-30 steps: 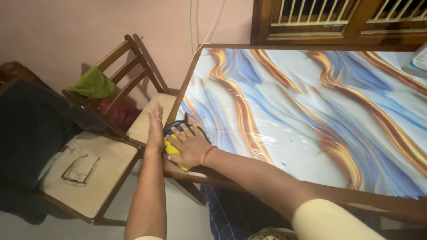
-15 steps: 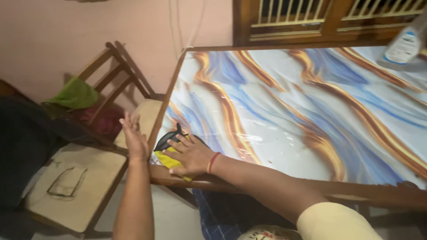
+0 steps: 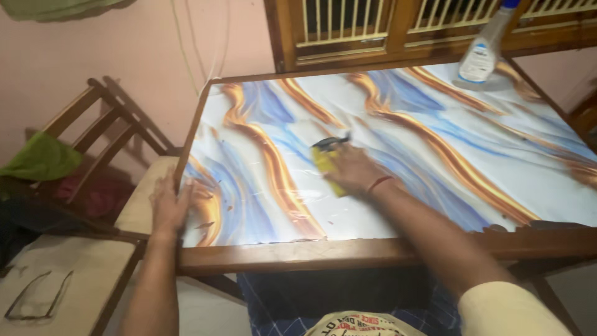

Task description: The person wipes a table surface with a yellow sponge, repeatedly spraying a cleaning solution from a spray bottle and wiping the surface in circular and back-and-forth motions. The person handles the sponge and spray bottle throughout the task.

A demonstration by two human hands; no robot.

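- Head view: a yellow cloth (image 3: 326,163) with a dark patch at its far end is pinned under the right hand (image 3: 353,169), whose fingers are laid flat and spread over it, palm pressed down on the desk (image 3: 435,134).
- The cloth is judged to be soft, light and limp; it would fold or bunch if pushed from one edge, so it is best held by a broad flat palm over its middle, or pinched at a corner to lift it.
- The desk's covering is glossy and wrinkled, patterned in blue, white and orange, and is judged to be slick, so the cloth could slide easily under pressure.
- The cloth shows only at the far-left side of the right hand; the rest is hidden beneath the palm.
- The left hand (image 3: 168,205) is set open against the desk's left rim, fingers together, well apart from the cloth and holding nothing.
- A spray bottle (image 3: 482,53) stands far beyond the right hand; a wooden chair (image 3: 93,134) with a green rag (image 3: 40,158) is seen left of the left hand.
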